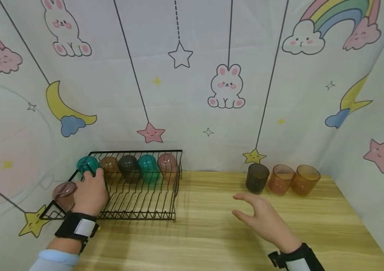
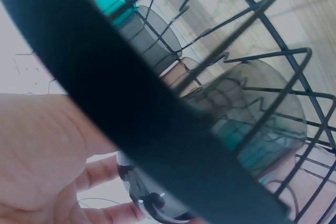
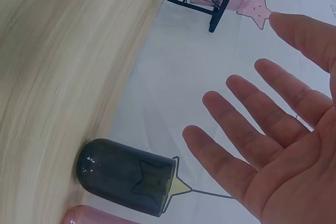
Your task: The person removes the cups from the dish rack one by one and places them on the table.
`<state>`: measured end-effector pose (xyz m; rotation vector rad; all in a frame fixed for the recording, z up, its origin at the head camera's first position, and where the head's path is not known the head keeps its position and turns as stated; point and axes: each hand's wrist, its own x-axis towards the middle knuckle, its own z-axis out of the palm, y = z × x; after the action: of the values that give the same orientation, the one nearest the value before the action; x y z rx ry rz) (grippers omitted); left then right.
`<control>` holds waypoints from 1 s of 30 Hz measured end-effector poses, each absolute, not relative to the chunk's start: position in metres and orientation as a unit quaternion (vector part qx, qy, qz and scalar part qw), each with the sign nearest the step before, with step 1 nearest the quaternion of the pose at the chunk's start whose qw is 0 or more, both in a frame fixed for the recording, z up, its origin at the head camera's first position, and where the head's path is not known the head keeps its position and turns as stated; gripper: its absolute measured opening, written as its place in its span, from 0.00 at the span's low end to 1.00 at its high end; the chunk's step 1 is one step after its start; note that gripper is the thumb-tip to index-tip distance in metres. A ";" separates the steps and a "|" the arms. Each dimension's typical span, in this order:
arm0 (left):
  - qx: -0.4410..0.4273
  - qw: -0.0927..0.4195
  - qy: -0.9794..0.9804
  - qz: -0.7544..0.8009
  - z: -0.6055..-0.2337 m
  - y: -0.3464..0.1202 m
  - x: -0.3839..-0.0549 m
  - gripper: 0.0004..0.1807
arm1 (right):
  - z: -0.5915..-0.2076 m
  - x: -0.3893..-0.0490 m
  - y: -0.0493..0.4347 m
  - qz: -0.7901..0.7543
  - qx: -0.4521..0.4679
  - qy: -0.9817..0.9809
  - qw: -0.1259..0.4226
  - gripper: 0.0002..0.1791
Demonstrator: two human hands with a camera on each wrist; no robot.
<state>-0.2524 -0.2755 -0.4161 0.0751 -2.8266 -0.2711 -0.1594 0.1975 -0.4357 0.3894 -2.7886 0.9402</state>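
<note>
My left hand (image 1: 91, 194) reaches over the black wire dish rack (image 1: 134, 215), its fingers at a teal cup (image 1: 87, 164) in the back left corner. In the left wrist view the fingers (image 2: 102, 174) curl against a glossy, rounded cup surface, partly hidden by the dark band across the picture. A mauve cup (image 1: 64, 195) leans at the rack's front left, beside this hand. My right hand (image 1: 270, 222) hovers over the table with fingers spread and holds nothing. Nearest to it stands an upright dark grey cup (image 1: 257, 178).
Along the rack's back sit a brown cup (image 1: 109, 168), a dark cup (image 1: 129, 169), another teal cup (image 1: 149, 169) and a pink cup (image 1: 168, 167). A reddish cup (image 1: 281, 180) and an amber cup (image 1: 305, 180) stand at the right, by the printed cloth wall (image 1: 198, 150).
</note>
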 end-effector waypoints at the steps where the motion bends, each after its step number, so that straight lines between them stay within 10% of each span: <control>1: 0.023 0.156 -0.983 -0.088 -0.416 -0.275 -0.252 0.23 | -0.436 -0.159 0.197 0.316 0.131 -0.936 0.085 0.21; 10: 0.011 0.158 -0.986 -0.048 -0.416 -0.269 -0.245 0.11 | -0.436 -0.157 0.197 0.329 0.134 -0.931 0.080 0.23; 30: -0.083 0.292 -0.946 -0.112 -0.363 -0.185 -0.212 0.38 | -0.427 -0.155 0.194 0.330 0.134 -0.930 0.092 0.24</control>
<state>-0.2120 -0.1854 -0.3634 -0.2199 -2.5213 -0.2979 -0.1551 0.1938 -0.4275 0.3971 -2.7626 0.9799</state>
